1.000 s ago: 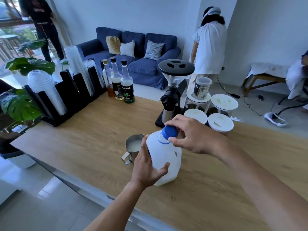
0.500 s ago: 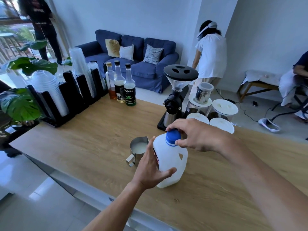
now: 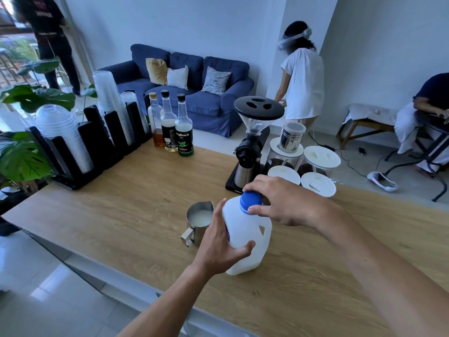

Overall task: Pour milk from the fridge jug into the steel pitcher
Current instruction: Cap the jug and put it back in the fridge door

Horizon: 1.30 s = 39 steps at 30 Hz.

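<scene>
A white plastic milk jug (image 3: 245, 235) stands upright on the wooden counter (image 3: 126, 215), a blue cap (image 3: 250, 201) on its neck. My left hand (image 3: 220, 244) grips the jug's body from the left side. My right hand (image 3: 283, 203) curls over the top and pinches the blue cap between thumb and fingers. Just left of the jug stands the steel pitcher (image 3: 198, 221), its handle toward me, with white milk showing inside it. My left hand partly covers the pitcher's right side.
Behind the jug stand a black coffee grinder (image 3: 251, 142) and white-lidded jars (image 3: 318, 182). Three syrup bottles (image 3: 170, 127) and a black rack of plastic cups (image 3: 97, 139) line the far left. The counter's near edge drops to a tiled floor. People stand and sit beyond.
Both hands have stayed on the jug and cap; the right hand's fingers have shifted slightly around the cap. The view has drifted a little.
</scene>
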Each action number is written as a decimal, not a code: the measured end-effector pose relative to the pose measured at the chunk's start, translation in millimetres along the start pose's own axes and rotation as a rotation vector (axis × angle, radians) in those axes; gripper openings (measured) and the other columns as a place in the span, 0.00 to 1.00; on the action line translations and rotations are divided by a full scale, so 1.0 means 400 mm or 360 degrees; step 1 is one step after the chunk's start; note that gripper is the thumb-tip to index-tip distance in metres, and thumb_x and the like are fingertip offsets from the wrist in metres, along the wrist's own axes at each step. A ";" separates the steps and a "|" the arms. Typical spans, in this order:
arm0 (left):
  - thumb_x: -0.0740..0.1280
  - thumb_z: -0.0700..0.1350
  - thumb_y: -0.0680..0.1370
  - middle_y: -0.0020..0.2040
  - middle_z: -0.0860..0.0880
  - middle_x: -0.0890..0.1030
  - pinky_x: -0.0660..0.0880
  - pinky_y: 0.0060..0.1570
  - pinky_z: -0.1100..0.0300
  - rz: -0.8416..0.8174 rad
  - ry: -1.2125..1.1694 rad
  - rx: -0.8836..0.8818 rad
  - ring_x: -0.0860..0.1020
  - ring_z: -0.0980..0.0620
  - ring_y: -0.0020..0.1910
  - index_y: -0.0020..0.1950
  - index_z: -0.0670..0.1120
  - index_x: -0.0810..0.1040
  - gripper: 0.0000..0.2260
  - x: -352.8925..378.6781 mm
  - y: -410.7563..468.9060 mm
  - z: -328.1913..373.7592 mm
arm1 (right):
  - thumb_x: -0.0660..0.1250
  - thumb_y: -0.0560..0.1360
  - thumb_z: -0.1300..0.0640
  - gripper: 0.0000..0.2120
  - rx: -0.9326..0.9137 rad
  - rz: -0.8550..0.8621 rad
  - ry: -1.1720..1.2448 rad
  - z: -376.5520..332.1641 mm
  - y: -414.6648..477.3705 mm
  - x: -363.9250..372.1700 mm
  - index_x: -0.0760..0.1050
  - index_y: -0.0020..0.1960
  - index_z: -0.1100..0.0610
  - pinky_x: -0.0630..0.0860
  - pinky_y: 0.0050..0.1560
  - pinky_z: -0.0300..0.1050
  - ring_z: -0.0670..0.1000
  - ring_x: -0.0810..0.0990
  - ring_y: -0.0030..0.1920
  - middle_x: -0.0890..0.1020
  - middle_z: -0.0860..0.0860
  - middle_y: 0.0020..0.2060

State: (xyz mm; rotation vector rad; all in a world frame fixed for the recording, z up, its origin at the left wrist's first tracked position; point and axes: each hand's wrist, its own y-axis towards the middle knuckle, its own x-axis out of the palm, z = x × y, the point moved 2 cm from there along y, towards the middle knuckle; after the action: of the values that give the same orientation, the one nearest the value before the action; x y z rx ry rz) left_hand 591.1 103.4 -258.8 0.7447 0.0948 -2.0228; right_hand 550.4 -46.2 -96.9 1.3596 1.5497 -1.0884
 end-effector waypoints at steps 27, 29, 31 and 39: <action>0.73 0.60 0.69 0.73 0.57 0.65 0.65 0.53 0.79 0.0082 -0.0011 0.0119 0.69 0.65 0.61 0.75 0.65 0.49 0.43 -0.009 0.023 0.015 | 0.67 0.73 0.40 0.21 -0.0044 0.0040 0.0007 0.035 0.005 0.006 0.71 0.64 0.44 0.73 0.50 0.44 0.43 0.73 0.47 0.71 0.39 0.50; 0.72 0.60 0.69 0.73 0.58 0.65 0.64 0.54 0.80 0.0101 -0.0016 0.0133 0.68 0.69 0.62 0.74 0.69 0.48 0.43 -0.008 0.023 0.018 | 0.68 0.73 0.41 0.20 -0.0039 0.0125 0.0019 0.030 0.005 0.012 0.72 0.61 0.47 0.70 0.45 0.42 0.44 0.72 0.44 0.71 0.40 0.48; 0.72 0.59 0.69 0.73 0.58 0.65 0.63 0.55 0.80 0.0112 -0.0025 0.0134 0.67 0.71 0.64 0.74 0.69 0.48 0.42 -0.007 0.023 0.018 | 0.66 0.73 0.40 0.20 -0.0039 0.0197 -0.0132 0.020 0.005 0.022 0.72 0.60 0.49 0.67 0.44 0.41 0.44 0.69 0.44 0.69 0.42 0.48; 0.70 0.61 0.69 0.75 0.50 0.66 0.73 0.63 0.56 0.0079 -0.0011 0.0104 0.72 0.53 0.68 0.78 0.52 0.51 0.44 -0.002 0.018 0.025 | 0.61 0.77 0.40 0.21 0.0009 0.0251 -0.0332 -0.009 -0.003 0.039 0.69 0.63 0.52 0.70 0.47 0.45 0.50 0.72 0.56 0.71 0.49 0.53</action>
State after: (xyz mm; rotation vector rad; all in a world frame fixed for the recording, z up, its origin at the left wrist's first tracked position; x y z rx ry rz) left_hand 592.5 96.6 -248.7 0.7735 0.0062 -1.9888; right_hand 547.3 -37.8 -110.3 1.3034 1.2683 -1.0994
